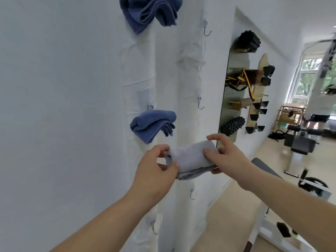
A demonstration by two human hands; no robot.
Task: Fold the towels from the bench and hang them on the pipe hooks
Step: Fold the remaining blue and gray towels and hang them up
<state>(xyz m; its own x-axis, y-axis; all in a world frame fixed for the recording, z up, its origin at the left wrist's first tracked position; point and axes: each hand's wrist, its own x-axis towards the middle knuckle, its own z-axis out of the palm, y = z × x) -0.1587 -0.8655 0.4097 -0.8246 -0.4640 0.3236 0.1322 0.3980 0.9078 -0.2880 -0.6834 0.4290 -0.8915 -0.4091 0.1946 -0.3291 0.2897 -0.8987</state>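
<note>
A folded light grey towel point(190, 159) is held up in front of the white wrapped pipes. My left hand point(156, 168) pinches its left end between thumb and fingers. My right hand point(225, 155) grips its right end, thumb on the front. Two folded blue towels hang on the left pipe: one point(152, 124) just above my hands, another point(151, 11) at the top. On the right pipe, bare metal hooks show at the top point(207, 32), in the middle point(200, 104) and below the towel point(191, 194).
A mirror panel with a pegboard point(234, 99) of foam rollers and straps hangs on the wall to the right. Beyond it stand a grey bench point(265, 166) and gym machines on a tan floor. A person stands far back by the window.
</note>
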